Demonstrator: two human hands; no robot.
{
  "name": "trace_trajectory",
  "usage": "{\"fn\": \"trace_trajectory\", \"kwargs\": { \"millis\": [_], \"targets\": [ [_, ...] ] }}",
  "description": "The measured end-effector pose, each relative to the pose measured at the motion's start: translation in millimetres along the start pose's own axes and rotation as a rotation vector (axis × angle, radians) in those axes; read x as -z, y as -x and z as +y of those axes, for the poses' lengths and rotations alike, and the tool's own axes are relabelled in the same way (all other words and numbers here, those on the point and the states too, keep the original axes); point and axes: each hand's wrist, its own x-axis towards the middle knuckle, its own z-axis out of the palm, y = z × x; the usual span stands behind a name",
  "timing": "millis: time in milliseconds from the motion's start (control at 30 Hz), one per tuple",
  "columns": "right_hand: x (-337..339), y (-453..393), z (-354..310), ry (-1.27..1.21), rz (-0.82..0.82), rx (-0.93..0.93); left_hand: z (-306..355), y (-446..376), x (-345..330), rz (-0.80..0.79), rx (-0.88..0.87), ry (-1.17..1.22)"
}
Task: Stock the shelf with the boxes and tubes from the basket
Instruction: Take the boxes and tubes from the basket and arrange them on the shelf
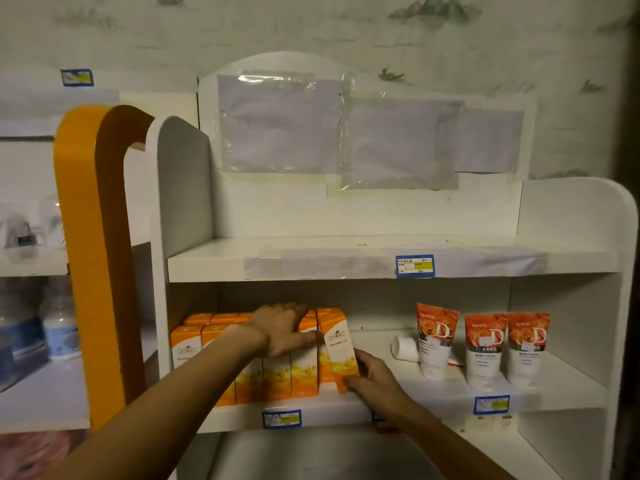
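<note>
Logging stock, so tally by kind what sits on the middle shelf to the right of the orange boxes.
Upright orange-and-white tubes: 3
White-capped item lying on its side, possibly another tube: 1
Total: 4

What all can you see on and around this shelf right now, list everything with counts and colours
orange and white boxes: at least eight, packed upright in rows, left part of the middle shelf
tilted box: one, orange and white, at the right end of the rows, leaning
tubes: three standing cap down, orange and white, right part of the same shelf
lying tube: one, white cap end showing, behind the leftmost standing tube
price labels: five, blue-edged, on shelf edges
taped sheets: three, pale, on the back panel
bottles: a few, white and blue, blurred, neighbouring unit on the left
orange panel: one, between the units
left hand: pressed on the box tops
right hand: gripping the tilted box
</note>
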Motion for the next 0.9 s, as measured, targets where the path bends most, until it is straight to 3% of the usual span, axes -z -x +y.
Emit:
{"fn": "trace_trajectory", "kwargs": {
  "millis": [433, 900],
  "targets": [
    [-22.4, -7.4, -20.6, -0.065, -0.056, -0.033, -5.8, -6.3, 0.3, 0.056, -0.077, 0.004],
    [-23.3, -18.3, -14.8, -0.003, -0.118, -0.073, -4.7, -28.2, -2.9, -0.016, -0.057, 0.341]
  ]
}}
